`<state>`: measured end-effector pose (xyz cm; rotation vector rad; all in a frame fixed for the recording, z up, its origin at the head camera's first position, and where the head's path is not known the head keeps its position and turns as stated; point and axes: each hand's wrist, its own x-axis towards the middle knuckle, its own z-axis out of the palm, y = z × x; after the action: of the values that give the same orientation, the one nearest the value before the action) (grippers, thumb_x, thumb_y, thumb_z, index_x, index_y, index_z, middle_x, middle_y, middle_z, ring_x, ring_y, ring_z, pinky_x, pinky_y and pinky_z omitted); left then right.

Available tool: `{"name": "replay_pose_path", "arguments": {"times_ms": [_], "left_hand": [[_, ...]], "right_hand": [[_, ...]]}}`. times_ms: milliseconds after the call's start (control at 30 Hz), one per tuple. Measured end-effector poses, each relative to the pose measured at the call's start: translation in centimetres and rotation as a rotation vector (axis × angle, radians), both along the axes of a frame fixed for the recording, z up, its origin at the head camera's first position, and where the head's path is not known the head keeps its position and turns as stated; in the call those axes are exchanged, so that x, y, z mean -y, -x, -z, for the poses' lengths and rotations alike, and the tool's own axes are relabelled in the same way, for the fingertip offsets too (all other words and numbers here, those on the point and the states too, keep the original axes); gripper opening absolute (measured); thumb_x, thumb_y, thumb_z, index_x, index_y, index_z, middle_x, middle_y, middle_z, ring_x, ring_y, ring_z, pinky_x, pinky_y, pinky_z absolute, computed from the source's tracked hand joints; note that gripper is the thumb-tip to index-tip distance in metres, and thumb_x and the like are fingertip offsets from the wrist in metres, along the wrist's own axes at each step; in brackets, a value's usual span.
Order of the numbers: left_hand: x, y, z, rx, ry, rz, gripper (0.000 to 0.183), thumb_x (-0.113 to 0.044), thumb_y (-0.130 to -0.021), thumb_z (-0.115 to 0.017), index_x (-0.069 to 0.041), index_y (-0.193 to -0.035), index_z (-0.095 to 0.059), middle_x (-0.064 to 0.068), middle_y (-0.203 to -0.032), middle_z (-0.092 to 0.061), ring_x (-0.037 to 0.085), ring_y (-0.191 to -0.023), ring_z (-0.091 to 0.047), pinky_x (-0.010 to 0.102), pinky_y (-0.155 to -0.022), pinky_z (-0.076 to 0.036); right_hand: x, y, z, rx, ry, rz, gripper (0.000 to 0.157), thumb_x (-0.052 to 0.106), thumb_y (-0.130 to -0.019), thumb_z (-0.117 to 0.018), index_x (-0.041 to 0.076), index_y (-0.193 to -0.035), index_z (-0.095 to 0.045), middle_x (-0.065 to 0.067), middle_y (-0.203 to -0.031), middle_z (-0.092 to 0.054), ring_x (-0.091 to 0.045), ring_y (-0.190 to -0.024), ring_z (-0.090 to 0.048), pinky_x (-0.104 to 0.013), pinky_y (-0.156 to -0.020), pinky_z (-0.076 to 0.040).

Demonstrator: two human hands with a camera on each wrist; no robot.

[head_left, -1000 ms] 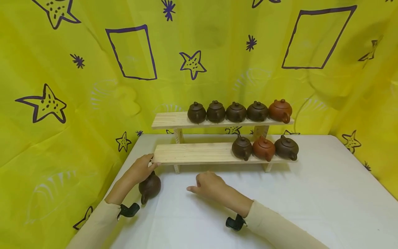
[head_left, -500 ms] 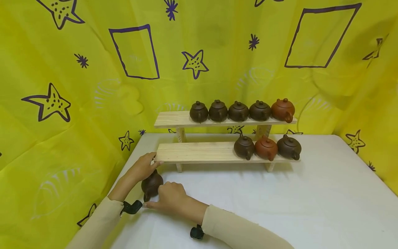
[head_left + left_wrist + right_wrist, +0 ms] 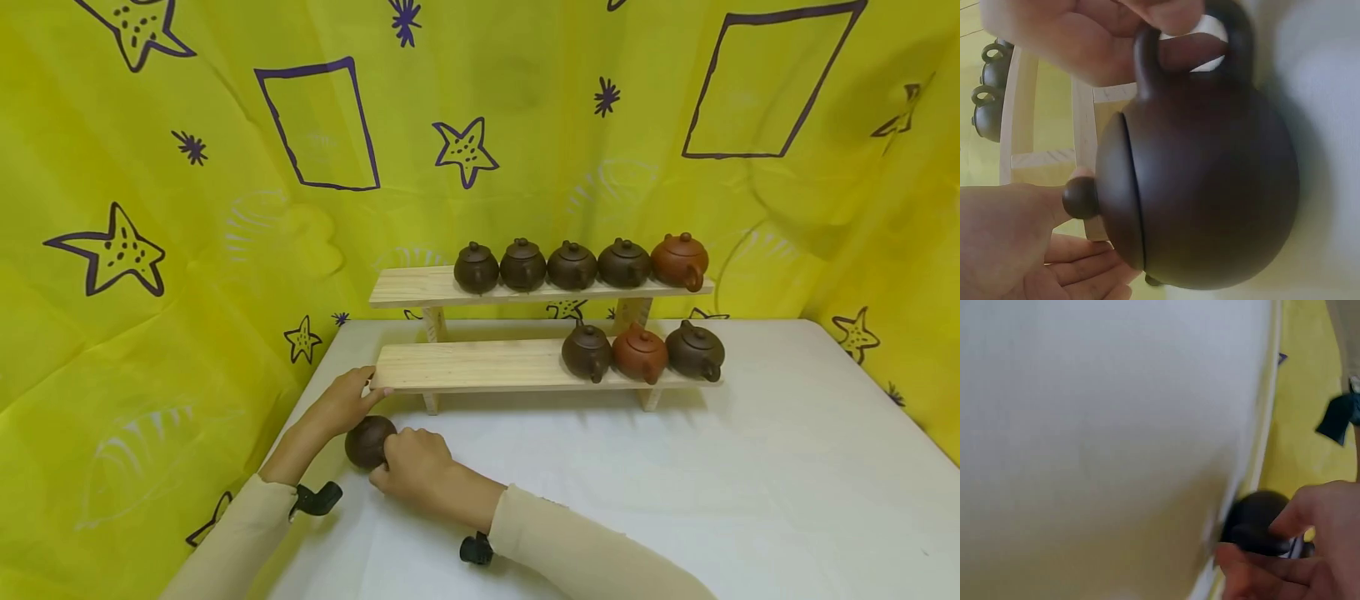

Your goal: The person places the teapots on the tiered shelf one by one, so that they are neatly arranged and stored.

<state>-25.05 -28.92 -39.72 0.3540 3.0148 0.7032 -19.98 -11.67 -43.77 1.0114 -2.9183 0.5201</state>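
Observation:
A dark brown teapot [image 3: 367, 442] is at the left of the white table, below the shelf's left end. My right hand [image 3: 417, 463] grips it by the handle [image 3: 1241, 37], with a finger through the loop in the left wrist view. The round lid knob [image 3: 1080, 197] and lid face left in that view. My left hand [image 3: 347, 402] holds the left end of the lower wooden shelf [image 3: 465, 365], thumb at its front edge. In the right wrist view the teapot [image 3: 1261, 509] is partly hidden by the right hand's fingers.
Two dark teapots [image 3: 587, 351] [image 3: 695, 348] and a reddish one [image 3: 640, 352] stand on the lower shelf's right half. Several dark teapots [image 3: 523, 265] and a reddish teapot [image 3: 678, 260] line the upper shelf [image 3: 412, 287]. A yellow patterned curtain [image 3: 510, 200] hangs behind and left.
My right hand has moved left to the teapot and taken its handle. The teapot has turned, so its handle no longer points toward me. The left hand stays at the shelf end.

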Motion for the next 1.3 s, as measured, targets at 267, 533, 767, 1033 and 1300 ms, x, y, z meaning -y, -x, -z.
{"name": "replay_pose_path", "arguments": {"times_ms": [267,533,767,1033,1300], "left_hand": [[0.0,-0.1,0.1,-0.007,-0.016,0.006,0.049,-0.02,-0.109,-0.059,0.016,-0.142,-0.051,0.037,-0.136,-0.061,0.052,-0.129,-0.058,0.062,-0.105,-0.049],[0.3,-0.1,0.3,-0.042,-0.019,0.018,0.049,-0.019,-0.109,-0.059,0.018,-0.141,-0.051,0.037,-0.133,-0.062,0.054,-0.128,-0.058,0.064,-0.105,-0.049],[0.3,-0.2,0.3,-0.019,-0.02,0.011,0.054,-0.022,-0.11,-0.059,0.018,-0.145,-0.047,0.04,-0.141,-0.056,0.055,-0.132,-0.054,0.065,-0.108,-0.047],[0.4,-0.3,0.5,-0.04,-0.036,0.017,0.048,-0.019,-0.109,-0.06,0.016,-0.14,-0.053,0.036,-0.133,-0.063,0.052,-0.126,-0.06,0.063,-0.104,-0.05],[0.3,-0.2,0.6,-0.054,-0.048,0.034,0.046,-0.017,-0.108,-0.06,0.016,-0.14,-0.053,0.035,-0.131,-0.064,0.052,-0.125,-0.06,0.064,-0.104,-0.05]], "right_hand": [[-0.8,0.4,-0.3,0.093,-0.107,0.031,0.034,0.038,-0.103,-0.066,0.004,-0.105,-0.071,-0.008,-0.088,-0.07,-0.02,-0.075,-0.068,-0.035,-0.06,-0.056],[-0.8,0.0,0.7,-0.154,-0.121,-0.003,0.033,0.041,-0.104,-0.066,0.01,-0.094,-0.073,-0.006,-0.081,-0.073,-0.02,-0.072,-0.073,-0.029,-0.053,-0.058],[-2.7,-0.4,1.1,-0.133,-0.083,-0.076,0.031,0.037,-0.104,-0.067,0.01,-0.091,-0.073,-0.005,-0.078,-0.073,-0.016,-0.071,-0.074,-0.024,-0.053,-0.055],[-6.4,-1.7,0.6,-0.068,-0.069,-0.138,0.028,0.033,-0.104,-0.067,0.007,-0.099,-0.075,-0.004,-0.087,-0.078,-0.011,-0.074,-0.075,-0.014,-0.057,-0.053],[-10.6,-2.4,-1.7,0.04,0.087,-0.107,0.026,0.025,-0.104,-0.068,0.009,-0.085,-0.065,0.004,-0.067,-0.059,-0.003,-0.056,-0.049,-0.016,-0.05,-0.042]]}}
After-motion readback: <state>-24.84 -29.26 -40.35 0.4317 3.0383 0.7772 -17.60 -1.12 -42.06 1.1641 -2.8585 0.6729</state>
